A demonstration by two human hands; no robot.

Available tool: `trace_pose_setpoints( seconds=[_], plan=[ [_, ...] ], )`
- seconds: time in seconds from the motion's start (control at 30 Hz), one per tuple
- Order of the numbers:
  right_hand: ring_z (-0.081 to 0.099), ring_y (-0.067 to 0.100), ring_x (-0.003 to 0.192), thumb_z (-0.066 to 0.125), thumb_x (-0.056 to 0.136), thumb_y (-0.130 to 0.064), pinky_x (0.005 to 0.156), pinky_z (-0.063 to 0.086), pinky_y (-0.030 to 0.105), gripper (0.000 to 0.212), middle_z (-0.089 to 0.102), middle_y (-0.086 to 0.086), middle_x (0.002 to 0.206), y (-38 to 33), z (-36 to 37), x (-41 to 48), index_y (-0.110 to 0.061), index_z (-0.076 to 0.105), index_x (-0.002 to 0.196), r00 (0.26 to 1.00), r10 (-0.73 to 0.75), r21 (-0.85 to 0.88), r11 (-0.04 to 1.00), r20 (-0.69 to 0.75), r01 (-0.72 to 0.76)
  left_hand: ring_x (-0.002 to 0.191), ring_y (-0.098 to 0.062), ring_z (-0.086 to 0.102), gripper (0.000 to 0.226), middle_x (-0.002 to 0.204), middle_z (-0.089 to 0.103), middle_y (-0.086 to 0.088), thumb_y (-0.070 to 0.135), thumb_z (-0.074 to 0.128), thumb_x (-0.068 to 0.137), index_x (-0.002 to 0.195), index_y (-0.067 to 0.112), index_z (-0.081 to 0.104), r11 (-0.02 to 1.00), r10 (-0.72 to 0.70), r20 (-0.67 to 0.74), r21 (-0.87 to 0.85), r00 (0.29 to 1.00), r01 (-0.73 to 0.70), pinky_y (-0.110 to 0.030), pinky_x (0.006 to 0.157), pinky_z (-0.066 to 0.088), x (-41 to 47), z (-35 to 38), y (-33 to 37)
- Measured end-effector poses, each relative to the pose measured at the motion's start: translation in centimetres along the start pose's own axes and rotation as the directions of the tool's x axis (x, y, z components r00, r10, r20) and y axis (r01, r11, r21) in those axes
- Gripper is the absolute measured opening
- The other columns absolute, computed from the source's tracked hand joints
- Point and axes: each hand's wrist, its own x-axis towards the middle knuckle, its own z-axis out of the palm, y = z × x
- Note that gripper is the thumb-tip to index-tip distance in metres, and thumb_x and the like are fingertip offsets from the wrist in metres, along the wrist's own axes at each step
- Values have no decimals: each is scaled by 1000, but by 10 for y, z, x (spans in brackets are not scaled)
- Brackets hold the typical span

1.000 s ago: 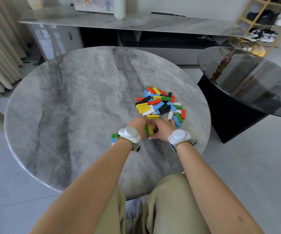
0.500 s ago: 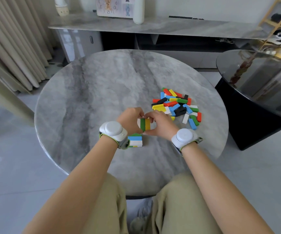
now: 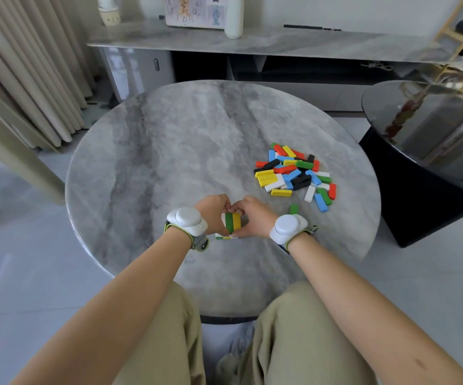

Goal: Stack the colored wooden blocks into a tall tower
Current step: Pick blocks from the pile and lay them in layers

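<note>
1. Both hands are at the near-centre of the round marble table (image 3: 169, 151), close together and curled in from either side.
2. The left hand (image 3: 214, 212) grips the left side of the block row (image 3: 233, 221); the right hand (image 3: 254, 218) pinches its right side, thumb low and fingers on top.
3. The block row is green and yellow, side by side, long faces up. A white edge shows at its left, mostly hidden by fingers.
4. The bottom layer (image 3: 226, 237) lies flat on the table directly under the row, with only its white, green and yellow near edge visible. Can't tell if the row touches it, since fingers cover the joint.
5. The loose pile (image 3: 294, 173) of red, yellow, blue, green, black and white blocks sits to the right and further back, well apart from the hands.
6. A single green block (image 3: 294, 209) lies alone between the pile and the right hand.
7. There is a white wrist unit on each arm: left (image 3: 187, 220), right (image 3: 287, 227).
8. A black glass side table (image 3: 433, 129) stands just right of the marble one.
</note>
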Motion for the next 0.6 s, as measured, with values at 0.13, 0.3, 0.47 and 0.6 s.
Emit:
trace_pose_setpoints(
  seconds=[0.13,0.3,0.47,0.6],
  plan=[
    [50,25,112,78,71,-37,95,39,35,62,49,8,121,0,0,0,-19,53,125,1000,-5,-8,1000,-8,5,106,-24,58,60,118,60,-6,17,79,67,119,8,51,999,8,-5,33,1000,-8,-34,86,50,1,2,0],
    [51,24,113,78,69,-41,95,38,34,64,49,7,122,0,5,4,-20,52,124,1000,-4,-31,1000,-22,3,104,-25,58,62,117,60,-7,16,81,65,118,8,50,999,13,-6,45,1000,-13,-37,87,50,2,3,-5],
    [46,23,121,79,66,-44,101,32,39,81,42,4,132,4,4,3,-22,39,133,999,20,-70,997,27,-18,114,-23,52,79,127,52,-4,22,82,64,131,15,40,992,30,29,123,999,-34,-36,92,48,5,0,-7],
    [44,25,123,79,65,-47,104,29,41,87,39,4,133,7,3,1,-25,34,137,999,25,-83,996,29,-22,122,-23,48,100,133,49,0,34,84,61,141,22,26,975,-12,105,220,994,-12,-40,97,46,6,-3,-12]
  ],
)
